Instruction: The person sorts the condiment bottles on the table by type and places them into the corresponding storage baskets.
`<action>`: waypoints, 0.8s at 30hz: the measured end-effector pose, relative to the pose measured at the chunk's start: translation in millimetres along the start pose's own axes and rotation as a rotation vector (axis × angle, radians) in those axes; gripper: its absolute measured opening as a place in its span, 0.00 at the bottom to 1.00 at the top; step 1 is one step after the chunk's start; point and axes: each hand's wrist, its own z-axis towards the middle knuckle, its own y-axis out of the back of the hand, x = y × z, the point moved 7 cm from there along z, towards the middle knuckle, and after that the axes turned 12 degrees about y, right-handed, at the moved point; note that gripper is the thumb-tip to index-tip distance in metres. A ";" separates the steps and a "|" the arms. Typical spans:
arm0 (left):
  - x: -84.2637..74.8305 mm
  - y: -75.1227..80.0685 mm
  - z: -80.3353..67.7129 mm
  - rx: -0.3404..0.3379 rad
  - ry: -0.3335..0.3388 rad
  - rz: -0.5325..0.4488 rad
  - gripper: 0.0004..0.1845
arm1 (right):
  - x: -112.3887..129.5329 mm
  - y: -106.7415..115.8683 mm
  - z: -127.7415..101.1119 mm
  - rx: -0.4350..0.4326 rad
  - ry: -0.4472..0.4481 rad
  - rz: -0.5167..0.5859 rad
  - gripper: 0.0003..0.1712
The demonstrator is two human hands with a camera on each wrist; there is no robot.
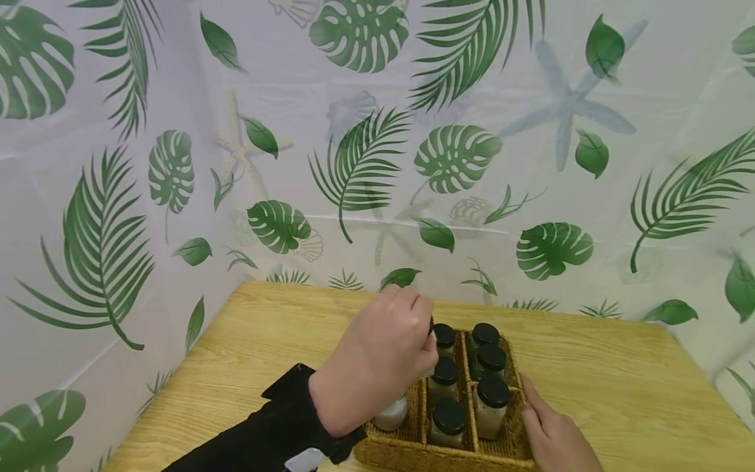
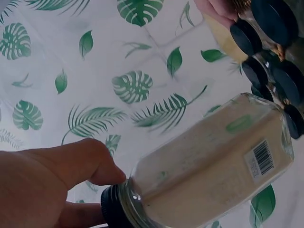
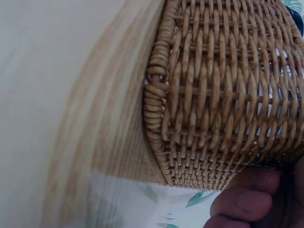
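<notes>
My left hand (image 1: 377, 357) pinches a glass jar (image 2: 213, 166) by its black screw lid (image 2: 114, 209). Pale contents fill much of this square jar, and a barcode sticker (image 2: 260, 159) is on its side. In the head view the hand is raised over the left part of a wicker basket (image 1: 439, 455) and hides most of the jar. At the basket's right side, my right hand (image 1: 557, 436) grips the wall near the front corner. Its curled fingers (image 3: 247, 199) show beside the weave in the right wrist view.
Several black-lidded jars (image 1: 449, 416) stand in the basket's divided compartments. Under the left wrist, a jar with white contents (image 1: 392, 414) sits in the left compartment. The basket rests on a wood-grain table (image 1: 613, 373), with a leaf-print sheet (image 1: 377, 85) hanging behind and to the left.
</notes>
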 end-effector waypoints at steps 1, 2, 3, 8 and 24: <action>-5.3 -1.4 1.6 0.009 -0.013 -0.001 0.04 | -0.1 0.1 0.0 -0.002 0.002 0.000 0.35; -10.3 -3.2 2.9 0.020 -0.026 -0.001 0.06 | -0.2 0.4 -0.1 -0.004 0.003 -0.001 0.35; -15.6 -4.4 4.3 0.030 -0.040 -0.009 0.07 | -0.3 0.7 -0.4 -0.005 0.003 -0.003 0.35; -42.5 -8.5 8.1 0.076 -0.112 -0.039 0.11 | -1.6 1.9 -1.3 -0.007 0.002 -0.004 0.35; -99.8 -45.7 11.1 0.285 -0.243 -0.031 0.17 | -7.9 2.1 -3.0 -0.004 0.008 0.009 0.44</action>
